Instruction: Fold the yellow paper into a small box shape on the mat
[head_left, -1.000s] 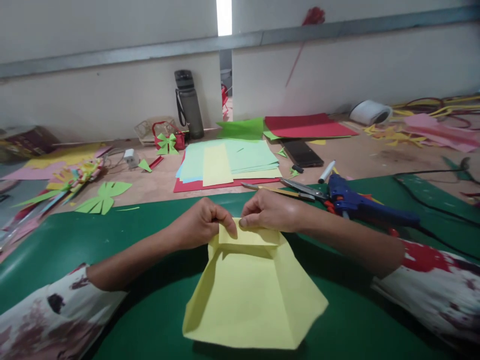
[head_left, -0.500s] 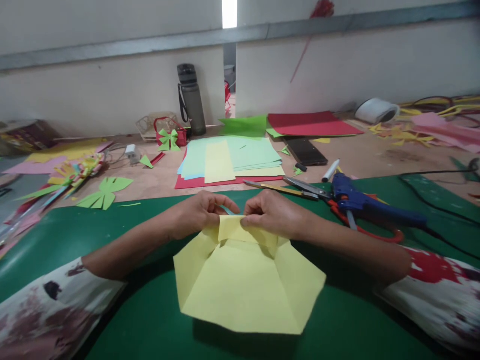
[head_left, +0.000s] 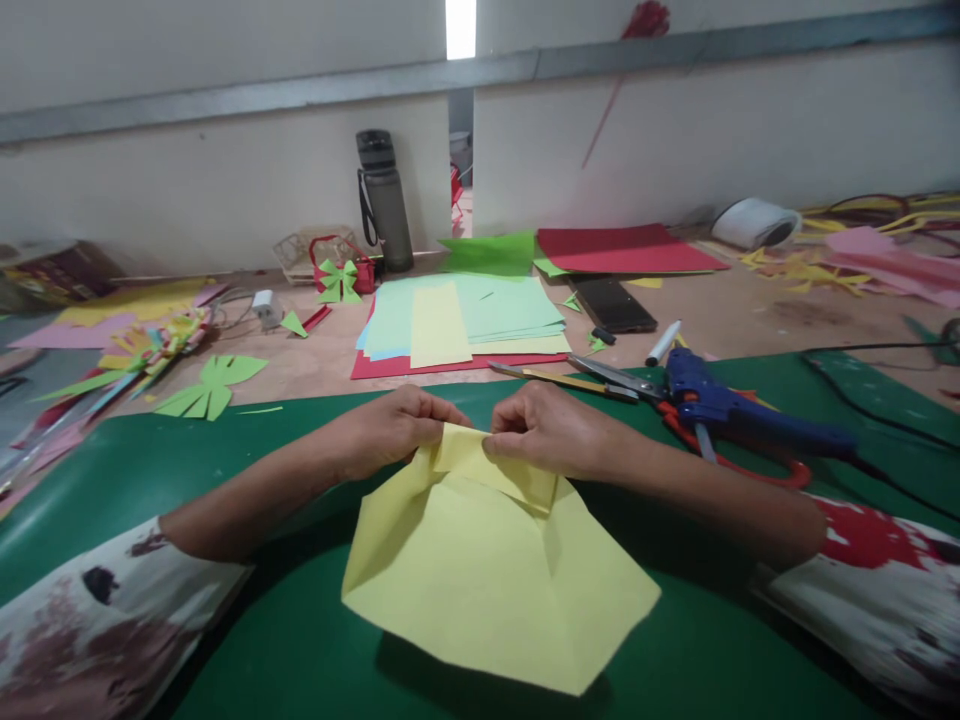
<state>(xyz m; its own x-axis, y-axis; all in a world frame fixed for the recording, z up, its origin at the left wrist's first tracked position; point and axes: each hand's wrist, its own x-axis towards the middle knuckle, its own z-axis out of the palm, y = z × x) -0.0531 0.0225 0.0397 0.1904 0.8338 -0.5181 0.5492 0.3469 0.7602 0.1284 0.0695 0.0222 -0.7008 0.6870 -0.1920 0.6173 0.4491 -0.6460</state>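
Through the head view I have the yellow paper [head_left: 480,580] nearest me, its loose near edge raised above the smooth, glossy green mat [head_left: 112,500]. Creases run toward its far end, where a narrow flap is folded over; the sides flare outward, so I judge the folding partly done, with the near end unfolded and the sides unfastened. At the paper's far end, the left hand [head_left: 397,430] is closed on the left corner, while the right hand [head_left: 551,430] pinches the flap between thumb and curled fingers. Beyond the paper, to its right, I see metal-bladed scissors [head_left: 615,375] and a blue glue gun [head_left: 750,415]. Straight beyond it, flat pale-green sheets [head_left: 510,305] lie stacked on the tabletop [head_left: 712,300]; farther still, a grey cylindrical bottle [head_left: 391,215] stands upright.
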